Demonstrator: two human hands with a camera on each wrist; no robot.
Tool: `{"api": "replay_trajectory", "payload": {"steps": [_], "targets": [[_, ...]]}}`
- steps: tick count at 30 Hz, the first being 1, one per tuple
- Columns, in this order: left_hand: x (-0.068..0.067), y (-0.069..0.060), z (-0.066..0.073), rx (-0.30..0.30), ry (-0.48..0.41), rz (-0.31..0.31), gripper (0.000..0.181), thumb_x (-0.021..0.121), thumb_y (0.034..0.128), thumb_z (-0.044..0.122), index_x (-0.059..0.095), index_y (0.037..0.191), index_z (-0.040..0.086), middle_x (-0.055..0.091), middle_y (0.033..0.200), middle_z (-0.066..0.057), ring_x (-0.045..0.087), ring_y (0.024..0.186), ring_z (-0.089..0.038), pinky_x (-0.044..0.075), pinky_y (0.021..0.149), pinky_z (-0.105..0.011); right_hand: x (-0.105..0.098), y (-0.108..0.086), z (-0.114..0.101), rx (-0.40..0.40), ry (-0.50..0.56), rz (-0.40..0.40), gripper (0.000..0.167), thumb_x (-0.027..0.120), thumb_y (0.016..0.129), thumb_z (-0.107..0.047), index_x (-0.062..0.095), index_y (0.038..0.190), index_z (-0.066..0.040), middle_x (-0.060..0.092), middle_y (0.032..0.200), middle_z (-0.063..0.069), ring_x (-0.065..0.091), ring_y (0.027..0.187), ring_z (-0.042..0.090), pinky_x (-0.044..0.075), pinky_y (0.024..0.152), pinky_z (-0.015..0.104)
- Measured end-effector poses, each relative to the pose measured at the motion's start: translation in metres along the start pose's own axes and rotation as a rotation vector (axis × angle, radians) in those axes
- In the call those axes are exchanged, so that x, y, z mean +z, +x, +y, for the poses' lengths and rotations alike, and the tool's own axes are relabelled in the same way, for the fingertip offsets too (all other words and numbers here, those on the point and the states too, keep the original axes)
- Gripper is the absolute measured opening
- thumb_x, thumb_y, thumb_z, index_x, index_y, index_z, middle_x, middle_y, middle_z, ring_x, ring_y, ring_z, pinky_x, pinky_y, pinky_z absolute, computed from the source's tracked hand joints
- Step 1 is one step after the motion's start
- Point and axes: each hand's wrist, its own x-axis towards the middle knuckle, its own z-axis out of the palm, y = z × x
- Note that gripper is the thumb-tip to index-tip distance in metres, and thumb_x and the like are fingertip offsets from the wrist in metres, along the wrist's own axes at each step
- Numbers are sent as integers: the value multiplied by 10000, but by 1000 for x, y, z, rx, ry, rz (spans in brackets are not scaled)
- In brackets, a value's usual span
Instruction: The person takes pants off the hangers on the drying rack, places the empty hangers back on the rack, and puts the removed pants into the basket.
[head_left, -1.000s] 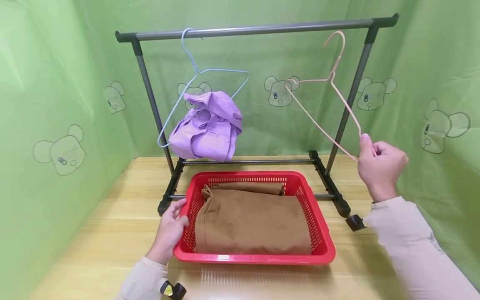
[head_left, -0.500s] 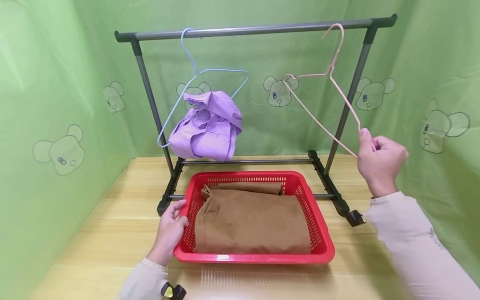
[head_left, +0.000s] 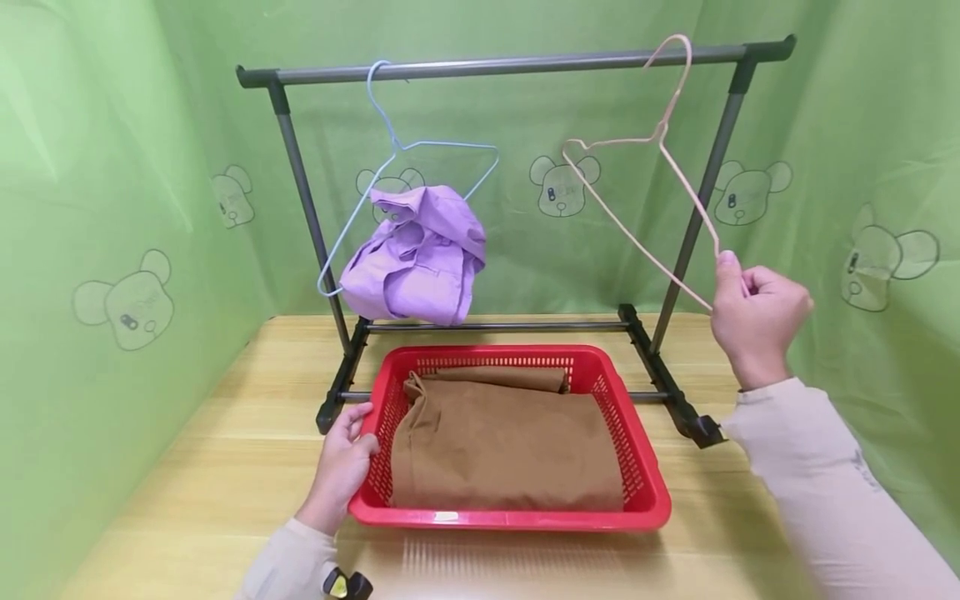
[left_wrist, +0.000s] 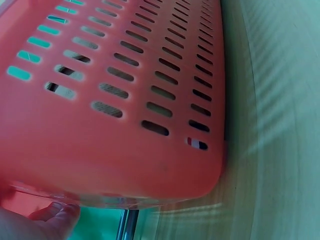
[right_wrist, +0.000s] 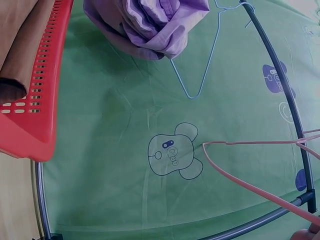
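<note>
My right hand [head_left: 759, 323] grips the lower right corner of a pink hanger [head_left: 663, 137], whose hook is up at the rack's top bar; I cannot tell whether it bears on the bar. In the right wrist view the hanger [right_wrist: 250, 187] slants in from the right, with nothing on it. My left hand [head_left: 339, 467] holds the left rim of a red basket [head_left: 510, 521], thumb over the edge. Inside the basket lies folded brown cloth [head_left: 510, 446]. The left wrist view shows the slotted basket wall [left_wrist: 125, 150] with part of the hand [left_wrist: 47, 222] below it.
A dark metal garment rack [head_left: 525, 65] stands behind the basket. On its left part hangs a blue hanger [head_left: 442, 143] bearing a bunched purple garment [head_left: 420, 267]. Green curtains [head_left: 150, 208] with bear outlines surround the wooden tabletop [head_left: 210, 467].
My right hand has raised the pink hanger slightly, so its hook has come up from below the bar to the bar's height. The left hand and basket have stayed in place.
</note>
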Motion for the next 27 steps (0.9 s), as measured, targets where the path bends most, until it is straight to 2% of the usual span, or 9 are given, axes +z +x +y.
{"api": "replay_trajectory", "payload": {"steps": [7, 13, 27], "targets": [[0, 0, 0, -7, -1, 3, 591, 417, 769, -141, 383, 1353, -63, 455, 1387, -290, 518, 1162, -345, 471, 811, -257, 5, 11, 15, -16, -3, 5, 480, 637, 932, -365, 543, 513, -151, 468, 467, -155, 369, 401, 53, 259, 398, 190], [0, 0, 0, -15, -14, 3, 576, 418, 775, -136, 381, 1345, -59, 466, 1376, -288, 526, 1131, -323, 474, 795, -253, 6, 13, 10, -2, 11, 0, 501, 627, 933, -385, 550, 530, -98, 472, 464, -119, 367, 397, 78, 246, 371, 197], [0, 3, -3, -9, -16, 15, 573, 417, 764, -132, 392, 1332, -64, 491, 1342, -294, 539, 1071, -283, 471, 767, -238, 10, 18, 4, 39, 16, -27, 496, 617, 935, -404, 554, 545, -104, 471, 464, -101, 371, 409, 80, 266, 384, 201]]}}
